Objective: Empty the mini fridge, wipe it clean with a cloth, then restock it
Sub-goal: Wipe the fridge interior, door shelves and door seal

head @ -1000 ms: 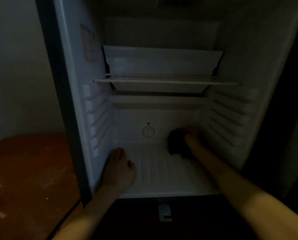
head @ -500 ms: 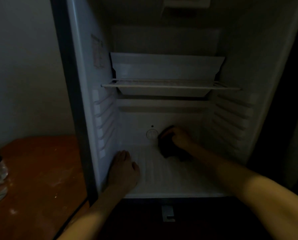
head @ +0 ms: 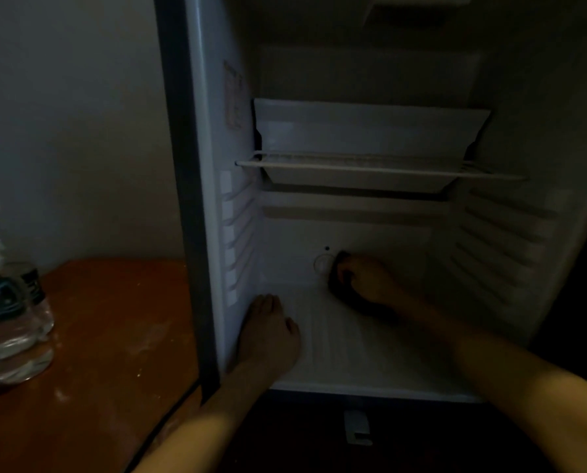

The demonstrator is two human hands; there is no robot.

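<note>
The mini fridge (head: 510, 233) stands open with nothing on its white ribbed floor or its wire shelf (head: 370, 167). My right hand (head: 370, 279) grips a dark cloth (head: 339, 274) at the back of the floor, pressed against the rear wall beside a round knob (head: 323, 263). My left hand (head: 268, 332) rests flat on the floor at the front left corner, fingers straight, against the left inner wall.
Water bottles (head: 8, 302) stand on a reddish wooden table (head: 107, 336) left of the fridge. A white drip tray (head: 367, 145) sits above the wire shelf. A small white bracket (head: 356, 426) lies on the dark floor in front of the fridge.
My right hand has slid the cloth leftward along the back of the fridge floor, from the right rear corner to beside the round knob. The left hand has stayed put.
</note>
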